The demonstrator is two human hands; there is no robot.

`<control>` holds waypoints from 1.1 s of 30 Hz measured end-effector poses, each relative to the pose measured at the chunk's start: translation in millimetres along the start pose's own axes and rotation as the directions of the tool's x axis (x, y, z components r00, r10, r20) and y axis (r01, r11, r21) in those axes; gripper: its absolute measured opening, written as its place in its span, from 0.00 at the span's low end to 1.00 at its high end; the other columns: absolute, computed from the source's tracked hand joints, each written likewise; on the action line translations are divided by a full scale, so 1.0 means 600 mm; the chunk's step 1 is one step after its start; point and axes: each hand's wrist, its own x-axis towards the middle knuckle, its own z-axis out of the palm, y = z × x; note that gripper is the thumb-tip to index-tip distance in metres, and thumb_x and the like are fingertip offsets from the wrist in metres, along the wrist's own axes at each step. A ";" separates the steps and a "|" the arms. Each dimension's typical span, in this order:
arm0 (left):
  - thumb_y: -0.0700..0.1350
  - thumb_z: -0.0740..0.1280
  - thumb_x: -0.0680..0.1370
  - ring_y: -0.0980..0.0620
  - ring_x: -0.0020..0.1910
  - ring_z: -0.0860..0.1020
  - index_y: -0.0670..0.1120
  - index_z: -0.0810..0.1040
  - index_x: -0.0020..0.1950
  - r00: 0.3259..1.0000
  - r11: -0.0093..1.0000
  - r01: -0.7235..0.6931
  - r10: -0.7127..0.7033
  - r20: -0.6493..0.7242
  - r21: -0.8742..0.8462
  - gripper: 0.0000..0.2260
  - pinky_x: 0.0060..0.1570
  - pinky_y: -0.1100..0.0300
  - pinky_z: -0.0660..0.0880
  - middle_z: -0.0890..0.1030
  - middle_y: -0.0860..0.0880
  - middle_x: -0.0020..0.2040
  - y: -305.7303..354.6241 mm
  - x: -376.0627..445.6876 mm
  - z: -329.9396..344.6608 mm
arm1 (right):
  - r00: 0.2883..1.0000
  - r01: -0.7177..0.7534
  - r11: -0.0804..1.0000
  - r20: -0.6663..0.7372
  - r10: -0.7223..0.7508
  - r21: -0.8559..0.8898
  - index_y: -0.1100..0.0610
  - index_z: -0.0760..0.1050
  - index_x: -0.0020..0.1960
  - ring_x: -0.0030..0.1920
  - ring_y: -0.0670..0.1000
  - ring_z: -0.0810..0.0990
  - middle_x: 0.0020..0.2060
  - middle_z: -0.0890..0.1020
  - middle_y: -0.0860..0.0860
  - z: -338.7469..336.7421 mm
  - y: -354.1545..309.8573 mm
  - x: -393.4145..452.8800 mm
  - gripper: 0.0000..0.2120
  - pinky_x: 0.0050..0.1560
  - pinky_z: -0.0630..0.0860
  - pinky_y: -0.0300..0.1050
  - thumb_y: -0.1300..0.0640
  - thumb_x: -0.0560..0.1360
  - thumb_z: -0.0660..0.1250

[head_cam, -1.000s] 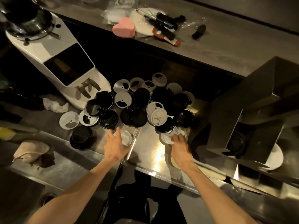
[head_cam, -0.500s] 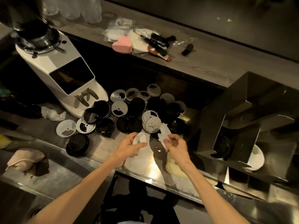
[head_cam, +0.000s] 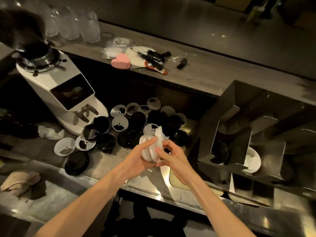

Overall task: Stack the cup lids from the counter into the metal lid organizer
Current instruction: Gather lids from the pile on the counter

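White lids (head_cam: 150,149) gathered on edge between both hands (head_cam: 136,158), fingers (head_cam: 164,152) curled round them, probably for nesting before organizer (head_cam: 239,134).

A white coffee grinder (head_cam: 68,93) stands at the left on the tabletop (head_cam: 106,161), its dark screen facing up and a metal fork sticking out low on its front. A crumpled white tissue (head_cam: 49,132) lies just beside its base. Nearer the front left edge sits a beige cloth (head_cam: 18,182). On the raised wooden ledge (head_cam: 213,71) behind, clear glasses (head_cam: 82,24) stand in a row at the left. Further right lies a pink heart-shaped piece (head_cam: 120,61), touching a clutter of plastic wrappers and what may be black-handled tools (head_cam: 153,57), too blurred to tell. A small black object (head_cam: 182,63) lies apart, right of them.
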 end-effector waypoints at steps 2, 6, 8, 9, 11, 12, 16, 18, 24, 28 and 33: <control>0.51 0.72 0.76 0.38 0.62 0.78 0.39 0.78 0.68 0.999 0.999 -0.015 0.013 -0.037 -0.052 0.24 0.66 0.39 0.73 0.78 0.34 0.66 0.009 -0.008 0.007 | 0.999 0.025 0.999 -0.031 -0.026 -0.039 0.59 0.80 0.57 0.52 0.54 0.83 0.55 0.81 0.59 0.001 -0.015 -0.010 0.11 0.45 0.83 0.49 0.53 0.79 0.72; 0.47 0.70 0.75 0.38 0.61 0.80 0.41 0.72 0.73 0.994 0.984 -0.074 0.061 -0.088 -0.164 0.28 0.51 0.46 0.79 0.80 0.36 0.62 0.024 -0.020 0.009 | 0.984 0.115 0.993 -0.132 -0.119 -0.041 0.57 0.79 0.59 0.56 0.52 0.85 0.52 0.85 0.53 -0.009 -0.037 -0.027 0.10 0.45 0.84 0.48 0.51 0.82 0.68; 0.46 0.68 0.75 0.38 0.59 0.79 0.42 0.71 0.74 0.994 0.977 -0.087 0.072 -0.084 -0.192 0.27 0.51 0.45 0.80 0.80 0.36 0.62 0.031 -0.026 0.010 | 0.983 0.115 0.989 -0.151 -0.101 0.090 0.59 0.76 0.62 0.57 0.56 0.85 0.55 0.85 0.56 -0.012 -0.050 -0.035 0.14 0.45 0.84 0.47 0.50 0.83 0.64; 0.46 0.66 0.75 0.37 0.61 0.78 0.41 0.71 0.75 0.995 0.975 -0.086 0.075 -0.064 -0.207 0.27 0.52 0.44 0.80 0.79 0.35 0.64 0.033 -0.028 0.011 | 0.988 0.097 0.979 -0.139 -0.073 0.178 0.61 0.74 0.63 0.55 0.59 0.86 0.55 0.86 0.58 -0.014 -0.057 -0.039 0.15 0.44 0.84 0.46 0.50 0.84 0.62; 0.47 0.63 0.76 0.36 0.62 0.78 0.41 0.72 0.74 0.997 0.967 -0.080 0.076 -0.025 -0.241 0.26 0.52 0.42 0.81 0.77 0.35 0.68 0.040 -0.034 0.022 | 0.995 0.057 0.954 -0.096 -0.030 0.293 0.63 0.73 0.65 0.49 0.62 0.87 0.52 0.86 0.62 -0.017 -0.068 -0.046 0.17 0.42 0.85 0.45 0.50 0.84 0.60; 0.47 0.61 0.77 0.36 0.60 0.79 0.40 0.74 0.72 0.997 0.963 -0.077 0.076 -0.014 -0.259 0.24 0.51 0.41 0.81 0.78 0.35 0.67 0.043 -0.038 0.031 | 0.997 0.046 0.947 -0.077 -0.023 0.319 0.64 0.73 0.65 0.47 0.63 0.87 0.52 0.85 0.64 -0.019 -0.071 -0.050 0.18 0.41 0.85 0.46 0.50 0.84 0.60; 0.46 0.61 0.77 0.40 0.54 0.83 0.42 0.79 0.65 0.992 0.965 -0.110 0.122 0.034 -0.239 0.19 0.48 0.46 0.82 0.82 0.38 0.61 0.060 -0.049 0.075 | 0.993 0.042 0.954 -0.115 -0.008 0.297 0.68 0.72 0.64 0.44 0.65 0.86 0.50 0.85 0.62 -0.025 -0.081 -0.064 0.16 0.36 0.84 0.49 0.55 0.84 0.63; 0.44 0.63 0.75 0.41 0.53 0.84 0.40 0.77 0.67 0.985 0.976 -0.125 0.143 0.093 -0.179 0.21 0.46 0.48 0.82 0.83 0.38 0.60 0.066 -0.052 0.096 | 0.985 0.068 0.983 -0.166 -0.040 0.172 0.68 0.74 0.60 0.41 0.59 0.86 0.46 0.85 0.58 -0.028 -0.090 -0.075 0.17 0.33 0.82 0.47 0.53 0.83 0.65; 0.41 0.76 0.66 0.37 0.64 0.78 0.47 0.73 0.75 0.931 0.985 -0.153 0.169 0.323 -0.076 0.36 0.59 0.39 0.77 0.77 0.36 0.68 0.080 -0.049 0.140 | 0.935 0.116 0.875 -0.246 -0.256 -0.471 0.56 0.81 0.33 0.36 0.46 0.77 0.34 0.79 0.47 -0.052 -0.131 -0.115 0.25 0.40 0.74 0.38 0.37 0.77 0.69; 0.44 0.77 0.62 0.34 0.67 0.75 0.49 0.75 0.73 0.906 0.986 -0.163 0.134 0.402 0.039 0.39 0.69 0.33 0.69 0.77 0.36 0.68 0.083 -0.045 0.176 | 0.842 0.148 0.715 -0.292 -0.454 -0.683 0.50 0.79 0.33 0.38 0.45 0.79 0.33 0.79 0.47 -0.075 -0.152 -0.144 0.22 0.42 0.74 0.41 0.34 0.72 0.73; 0.49 0.86 0.52 0.37 0.55 0.84 0.43 0.85 0.61 0.957 0.995 -0.039 0.011 0.290 0.092 0.38 0.54 0.41 0.81 0.83 0.36 0.60 0.073 -0.048 0.248 | 0.769 0.411 0.543 -0.041 -0.638 -0.732 0.46 0.67 0.73 0.70 0.45 0.70 0.69 0.68 0.43 -0.123 -0.180 -0.183 0.40 0.66 0.71 0.35 0.42 0.68 0.81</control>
